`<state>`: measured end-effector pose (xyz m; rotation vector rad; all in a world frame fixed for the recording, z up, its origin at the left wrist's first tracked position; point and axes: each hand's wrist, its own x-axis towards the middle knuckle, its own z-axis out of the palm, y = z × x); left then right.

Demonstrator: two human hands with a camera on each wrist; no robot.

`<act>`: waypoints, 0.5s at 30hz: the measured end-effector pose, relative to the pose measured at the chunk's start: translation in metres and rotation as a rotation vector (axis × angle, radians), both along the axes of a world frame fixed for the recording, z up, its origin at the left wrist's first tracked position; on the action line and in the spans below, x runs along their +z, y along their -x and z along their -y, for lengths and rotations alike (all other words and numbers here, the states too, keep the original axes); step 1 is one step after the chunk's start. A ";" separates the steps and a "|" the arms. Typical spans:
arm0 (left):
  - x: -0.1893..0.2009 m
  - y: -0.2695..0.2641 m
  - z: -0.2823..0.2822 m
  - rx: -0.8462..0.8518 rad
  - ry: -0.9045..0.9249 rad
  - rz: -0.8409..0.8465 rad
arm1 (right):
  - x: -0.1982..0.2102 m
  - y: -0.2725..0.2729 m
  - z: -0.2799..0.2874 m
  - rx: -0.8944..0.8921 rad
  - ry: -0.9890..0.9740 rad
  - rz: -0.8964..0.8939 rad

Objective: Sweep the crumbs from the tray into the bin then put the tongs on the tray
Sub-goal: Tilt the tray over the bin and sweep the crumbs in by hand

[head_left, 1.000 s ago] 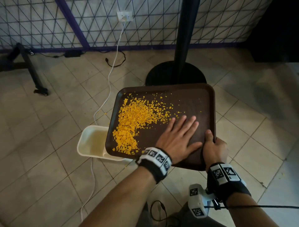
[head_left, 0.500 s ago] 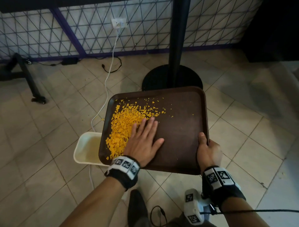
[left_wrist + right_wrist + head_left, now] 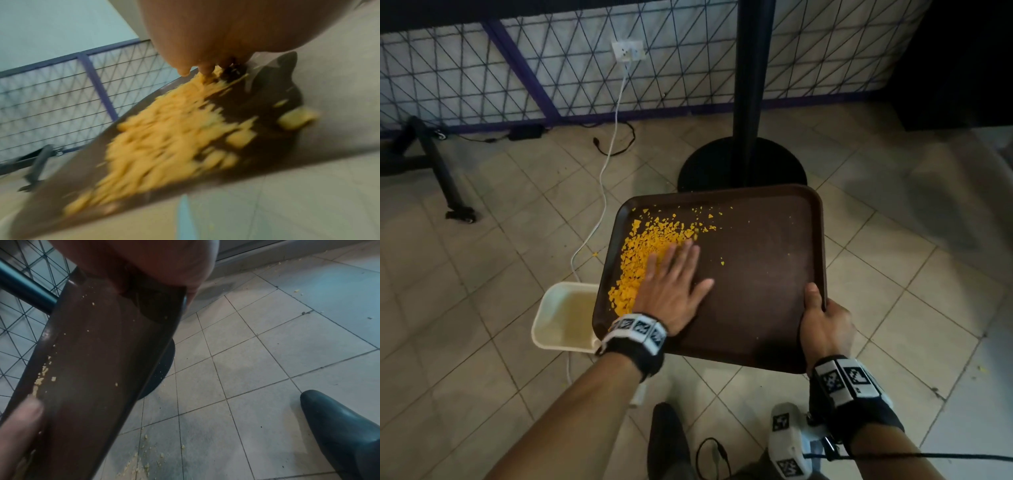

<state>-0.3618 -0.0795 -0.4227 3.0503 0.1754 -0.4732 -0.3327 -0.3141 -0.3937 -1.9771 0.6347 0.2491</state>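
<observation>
A dark brown tray [image 3: 763,274] is held in the air above the tiled floor. My right hand [image 3: 825,325] grips its near right edge, thumb on top. My left hand [image 3: 674,284] lies flat on the tray with straight fingers, pressing against a heap of orange crumbs [image 3: 643,260] piled along the tray's left side. The crumbs [image 3: 164,138] look blurred in the left wrist view. A cream bin [image 3: 561,318] stands on the floor under the tray's near left corner. In the right wrist view the tray [image 3: 92,369] carries a few specks. No tongs are in view.
A black pole on a round base [image 3: 743,164] stands just behind the tray. A white cable [image 3: 599,192] runs from a wall socket past the bin. A wheeled black stand leg [image 3: 448,185] is at the left. A dark shoe [image 3: 341,431] and scattered crumbs lie on the tiles.
My left hand has slid leftward across the tray, pushing the crumbs into a tighter heap at the left edge. The right hand keeps its grip.
</observation>
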 end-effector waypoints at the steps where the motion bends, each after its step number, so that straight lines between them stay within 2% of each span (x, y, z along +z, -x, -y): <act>1: -0.003 0.010 -0.013 0.040 -0.013 -0.024 | -0.001 0.000 0.000 -0.005 0.002 0.003; 3: -0.002 0.020 -0.023 0.069 -0.011 -0.028 | -0.002 0.000 0.000 -0.010 0.007 0.006; 5: 0.006 0.013 -0.013 0.024 0.019 0.030 | -0.003 0.000 -0.001 -0.007 0.013 0.004; 8: 0.020 -0.017 0.030 -0.136 0.124 0.162 | -0.004 0.000 -0.003 0.000 0.009 0.008; 11: 0.025 -0.045 0.077 -0.286 0.161 0.210 | -0.005 0.000 -0.004 0.012 -0.004 0.015; 15: 0.019 -0.048 0.083 -0.263 0.119 0.180 | -0.005 0.000 -0.003 0.009 -0.014 0.023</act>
